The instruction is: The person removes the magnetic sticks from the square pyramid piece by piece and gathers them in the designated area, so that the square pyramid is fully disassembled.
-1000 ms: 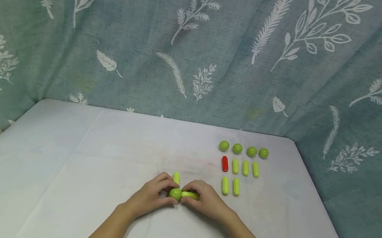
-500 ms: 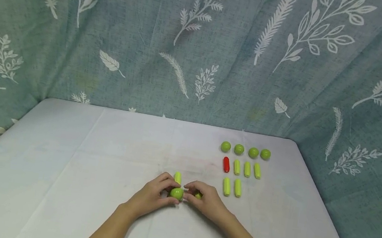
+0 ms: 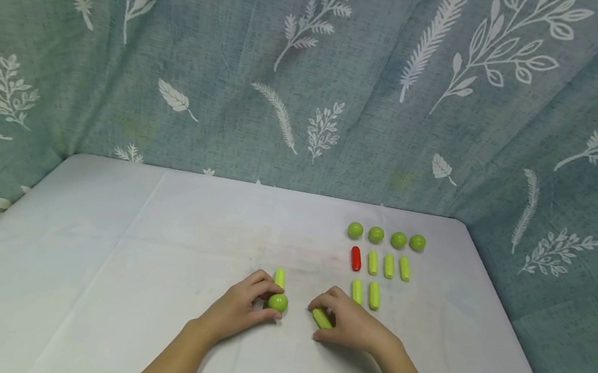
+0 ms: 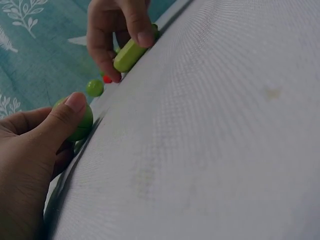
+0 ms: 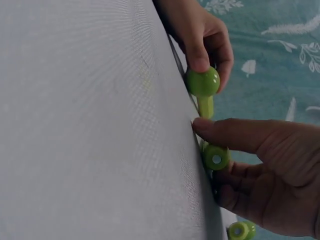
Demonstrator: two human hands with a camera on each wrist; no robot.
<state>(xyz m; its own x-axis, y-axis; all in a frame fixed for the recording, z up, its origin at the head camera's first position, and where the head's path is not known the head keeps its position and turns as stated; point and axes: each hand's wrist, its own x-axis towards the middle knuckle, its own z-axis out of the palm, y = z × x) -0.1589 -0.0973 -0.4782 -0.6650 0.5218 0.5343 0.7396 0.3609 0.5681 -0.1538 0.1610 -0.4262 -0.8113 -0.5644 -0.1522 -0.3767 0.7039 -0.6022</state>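
Observation:
My left hand (image 3: 239, 306) pinches a glossy green ball (image 3: 278, 302) between thumb and fingers, low over the white table. Just beyond that ball, a yellow-green rod (image 3: 279, 276) points away from me, its near end hidden behind the ball. My right hand (image 3: 353, 323) is a little to the right and has a second yellow-green rod (image 3: 322, 319) between thumb and fingers, lying slantwise. In the right wrist view this rod's end (image 5: 216, 159) shows a round grey metal face. The left wrist view shows the right thumb (image 4: 145, 39) against the rod's side.
Right of centre at the back is a row of several green balls (image 3: 376, 234). In front of them lie a red rod (image 3: 355, 259) and 3 yellow-green rods (image 3: 388, 266). Two more rods (image 3: 374, 295) lie close beyond the right hand. A patterned cloth (image 3: 224, 63) hangs behind the table.
My right hand has drawn away from the ball to the right with its rod, which has turned from sideways to slanting. The left hand stays on the ball; the head view shifts slightly.

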